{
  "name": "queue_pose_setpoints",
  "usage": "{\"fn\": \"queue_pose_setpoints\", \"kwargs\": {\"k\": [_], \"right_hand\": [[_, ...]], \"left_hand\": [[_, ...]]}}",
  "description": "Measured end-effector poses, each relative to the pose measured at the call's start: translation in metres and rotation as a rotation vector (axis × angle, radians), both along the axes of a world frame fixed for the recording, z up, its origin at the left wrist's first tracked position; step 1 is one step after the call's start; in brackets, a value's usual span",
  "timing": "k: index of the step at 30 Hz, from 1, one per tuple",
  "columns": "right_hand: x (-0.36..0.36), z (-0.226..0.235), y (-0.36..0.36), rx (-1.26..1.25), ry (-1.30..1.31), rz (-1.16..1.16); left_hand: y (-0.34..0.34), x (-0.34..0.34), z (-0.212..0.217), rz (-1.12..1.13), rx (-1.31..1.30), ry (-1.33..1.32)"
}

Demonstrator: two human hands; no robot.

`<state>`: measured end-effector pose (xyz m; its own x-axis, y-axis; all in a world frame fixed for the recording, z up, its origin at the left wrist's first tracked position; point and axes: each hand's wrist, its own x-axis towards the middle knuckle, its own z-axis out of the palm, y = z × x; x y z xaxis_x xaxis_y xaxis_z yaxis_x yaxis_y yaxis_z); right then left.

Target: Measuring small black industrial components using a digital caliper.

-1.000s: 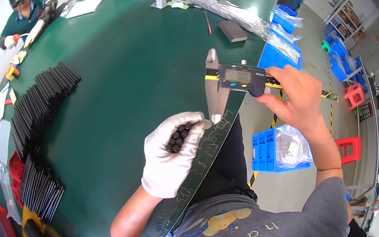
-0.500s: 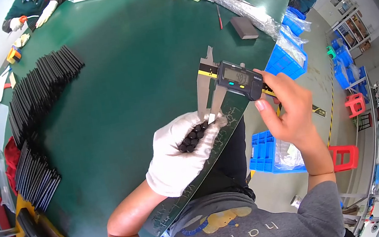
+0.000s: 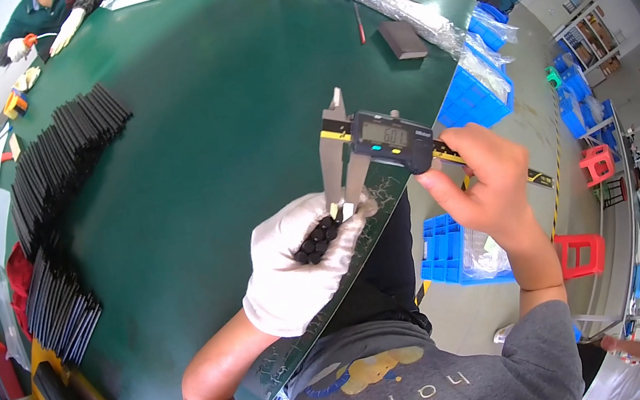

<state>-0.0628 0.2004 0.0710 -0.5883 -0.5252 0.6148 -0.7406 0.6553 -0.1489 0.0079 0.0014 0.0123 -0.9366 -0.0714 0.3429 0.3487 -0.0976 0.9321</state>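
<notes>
My left hand (image 3: 287,264), in a white glove, is closed round a bundle of black rods (image 3: 315,244). Their round ends point up out of the fist. My bare right hand (image 3: 491,178) grips a digital caliper (image 3: 385,138) by its slider, thumb below and fingers above. The caliper's two jaws reach down to the rod ends at the glove's fingertips, one on each side of a rod. A long row of black rods (image 3: 65,130) lies on the green table at the left, with a second group of rods (image 3: 63,309) nearer me.
A dark box (image 3: 402,40) and a plastic-wrapped bundle (image 3: 390,3) lie at the far right of the green table (image 3: 185,129). Blue crates (image 3: 477,89) stand along its right edge, another crate (image 3: 445,247) beside me. Co-workers sit at the far left and far right.
The caliper has shifted slightly left and its jaws have come down among the rod ends. Its displayed reading differs. My left hand still holds the bundle. Someone has appeared at the lower right.
</notes>
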Motion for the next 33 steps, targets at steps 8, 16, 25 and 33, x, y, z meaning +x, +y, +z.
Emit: {"fn": "queue_pose_setpoints", "kwargs": {"k": [8, 16, 25, 33], "right_hand": [[0.002, -0.001, 0.001, 0.060, -0.001, -0.013], [0.004, 0.003, -0.001, 0.016, -0.011, 0.025], [0.003, 0.007, -0.005, 0.014, 0.076, 0.023], [0.005, 0.013, -0.006, 0.032, 0.082, -0.005]], "left_hand": [[-0.001, 0.003, 0.000, 0.014, -0.045, -0.038], [0.003, 0.000, -0.003, 0.007, 0.017, -0.007], [0.003, 0.000, -0.004, -0.012, 0.006, 0.011], [0.004, 0.001, -0.006, 0.002, 0.023, 0.026]]}}
